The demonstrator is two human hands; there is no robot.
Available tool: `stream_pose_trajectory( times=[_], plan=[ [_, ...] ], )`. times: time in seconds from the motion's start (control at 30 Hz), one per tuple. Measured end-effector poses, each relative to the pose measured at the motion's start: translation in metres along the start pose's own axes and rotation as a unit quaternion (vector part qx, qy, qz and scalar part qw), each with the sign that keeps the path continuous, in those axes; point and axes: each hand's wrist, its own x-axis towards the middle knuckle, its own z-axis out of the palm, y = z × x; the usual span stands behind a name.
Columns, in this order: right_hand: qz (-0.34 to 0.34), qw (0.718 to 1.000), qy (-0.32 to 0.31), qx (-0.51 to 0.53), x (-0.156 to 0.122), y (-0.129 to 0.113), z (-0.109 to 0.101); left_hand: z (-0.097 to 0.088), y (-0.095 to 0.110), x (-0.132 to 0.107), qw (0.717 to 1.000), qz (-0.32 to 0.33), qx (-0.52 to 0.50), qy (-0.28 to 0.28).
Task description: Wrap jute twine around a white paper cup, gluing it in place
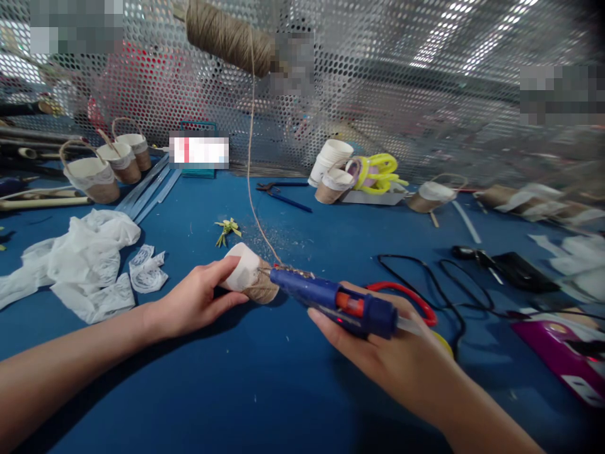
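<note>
My left hand [203, 290] is closed around the white rim end of a paper cup [243, 268], which lies tilted on its side. Brown twine [263, 291] covers the cup's lower part, and a strand [250, 151] runs from it up to the hanging spool [227, 38]. In my right hand [392, 353] is a blue glue gun [326, 293] with a glue stick poking out of its back. Its nozzle is at the twine-wrapped side of the cup; whether it touches cannot be told. My right fingers are partly hidden behind the gun.
White lace [89, 258] lies at the left, below several twine-covered cups with handles [89, 180]. Pliers [286, 192] and a stack of white cups [328, 161] sit toward the back. A black cord [425, 265], red-handled scissors [411, 293] and a purple device [558, 353] are at the right.
</note>
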Motion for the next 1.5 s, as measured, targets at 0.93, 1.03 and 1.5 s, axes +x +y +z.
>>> stream_pose_trajectory(
  times=[0.93, 1.03, 1.5],
  plan=[
    [0.004, 0.996, 0.009, -0.085, -0.001, 0.004, 0.000, -0.001, 0.001, 0.001, 1.000, 0.003, 0.014, 0.007],
    [0.005, 0.996, 0.005, -0.090, 0.000, 0.004, 0.001, -0.002, 0.003, 0.001, 1.000, 0.005, 0.025, 0.009],
    [0.154, 0.987, 0.044, 0.022, 0.015, 0.023, -0.013, 0.002, 0.002, -0.001, 0.997, 0.030, 0.073, 0.012]
  ],
)
